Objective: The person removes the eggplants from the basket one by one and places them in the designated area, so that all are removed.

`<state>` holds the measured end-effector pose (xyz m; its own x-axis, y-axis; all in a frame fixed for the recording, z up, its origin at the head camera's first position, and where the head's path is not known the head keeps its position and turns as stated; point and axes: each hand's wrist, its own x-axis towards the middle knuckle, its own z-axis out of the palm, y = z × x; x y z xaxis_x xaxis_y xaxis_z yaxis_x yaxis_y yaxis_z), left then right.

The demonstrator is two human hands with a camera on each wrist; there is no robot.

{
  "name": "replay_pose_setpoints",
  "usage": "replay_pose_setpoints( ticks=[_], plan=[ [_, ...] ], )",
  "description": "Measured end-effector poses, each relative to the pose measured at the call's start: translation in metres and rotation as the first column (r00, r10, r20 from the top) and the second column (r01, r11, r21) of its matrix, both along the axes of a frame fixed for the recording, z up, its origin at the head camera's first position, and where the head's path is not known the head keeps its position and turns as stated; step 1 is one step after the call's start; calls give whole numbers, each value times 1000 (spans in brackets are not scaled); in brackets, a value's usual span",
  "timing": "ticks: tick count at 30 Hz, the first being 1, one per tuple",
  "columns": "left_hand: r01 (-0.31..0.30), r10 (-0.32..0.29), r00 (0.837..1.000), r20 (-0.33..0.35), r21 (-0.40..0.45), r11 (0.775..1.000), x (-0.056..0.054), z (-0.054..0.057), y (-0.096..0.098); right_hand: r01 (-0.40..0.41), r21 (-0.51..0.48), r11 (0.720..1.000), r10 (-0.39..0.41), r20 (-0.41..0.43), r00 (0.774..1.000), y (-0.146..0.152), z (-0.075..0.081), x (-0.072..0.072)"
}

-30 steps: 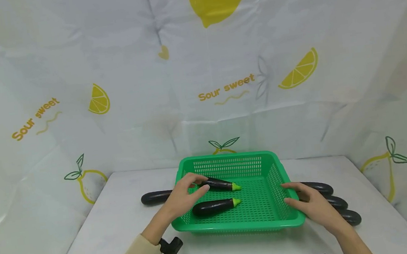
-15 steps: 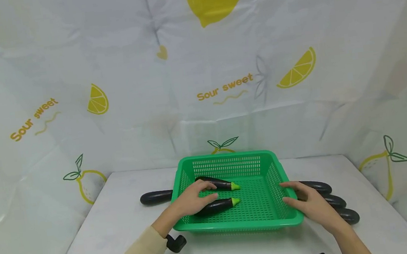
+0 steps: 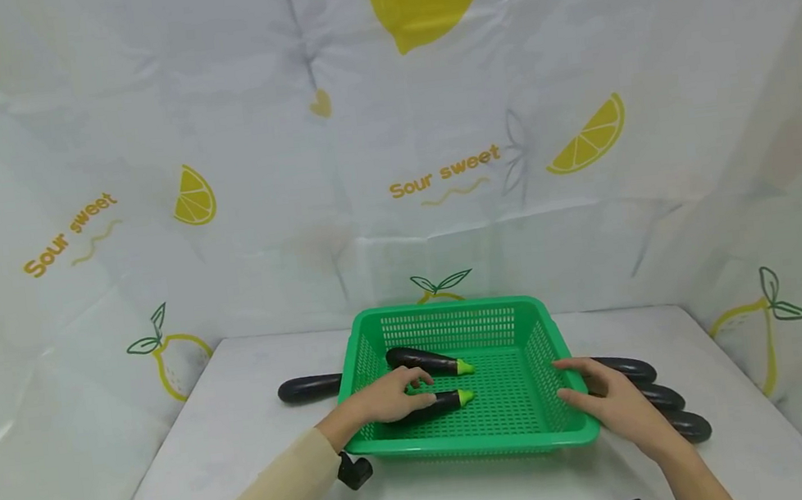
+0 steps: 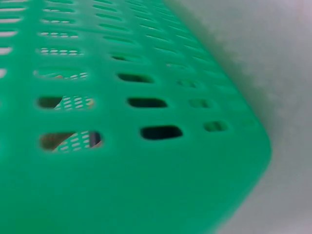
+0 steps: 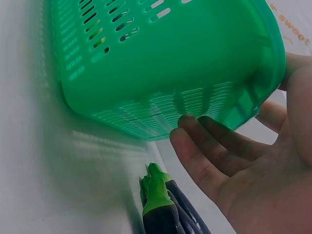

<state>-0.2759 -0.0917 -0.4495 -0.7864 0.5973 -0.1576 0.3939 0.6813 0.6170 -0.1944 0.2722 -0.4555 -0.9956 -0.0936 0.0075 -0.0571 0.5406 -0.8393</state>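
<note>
A green plastic basket (image 3: 475, 444) stands on the white table with two dark eggplants in it. The far eggplant (image 3: 421, 361) lies beside the back wall. Over the near eggplant (image 3: 448, 401) hovers my left hand (image 3: 386, 398), fingers loosely bent and thumb across its body; whether they touch cannot be told. At the basket's right side my right hand (image 3: 615, 403) grips the rim, with thumb and index finger over it and other fingers against the outer wall (image 5: 161, 109). The left wrist view shows mostly the basket's slotted wall (image 4: 122, 180), which hides the left hand.
Another eggplant (image 3: 309, 388) lies left of the basket, its end hidden behind it. Several eggplants (image 3: 688, 425) lie side by side to the right, partly behind my right hand; their green stems (image 5: 158, 192) show from the right wrist. A printed lemon sheet (image 3: 278, 214) hangs behind the table.
My left hand has moved right and down from near the far eggplant to over the near one. The right hand has stayed on the rim, and the basket has not moved.
</note>
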Motion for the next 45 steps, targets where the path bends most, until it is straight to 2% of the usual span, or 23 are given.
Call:
replay_pose_setpoints(
  ticks=[4, 9, 14, 17, 26, 31, 38, 45],
  plan=[
    [10, -8, 999, 34, -54, 998, 0, 0, 2, 6, 7, 1000, -6, 6, 1000, 0, 0, 1],
    [32, -29, 999, 24, -103, 994, 2, 1, 5, 12, 10, 1000, -12, 9, 1000, 1, 1, 2],
    [32, -31, 999, 13, -97, 995, 1, 0, 5, 11, 5, 1000, -11, 8, 1000, 1, 2, 3],
    [28, -28, 1000, 7, -67, 997, 1, -1, 3, 9, 0, 1000, -9, 8, 1000, 1, 1, 3],
    [74, -73, 997, -31, 27, 997, 2, 1, -1, 5, -3, 1000, -5, 7, 1000, 1, 0, 3],
    [51, -44, 998, -52, 139, 989, 8, 6, -6, 8, -2, 1000, -8, 16, 1000, 0, -1, 2],
    [-15, 42, 995, -86, 291, 956, 15, 15, -15, 3, -8, 1000, -3, -3, 1000, -1, 0, 1],
    [-71, 107, 992, -67, 412, 908, 20, 27, -24, 3, -12, 1000, -3, -8, 1000, 0, 0, 1]
  ],
)
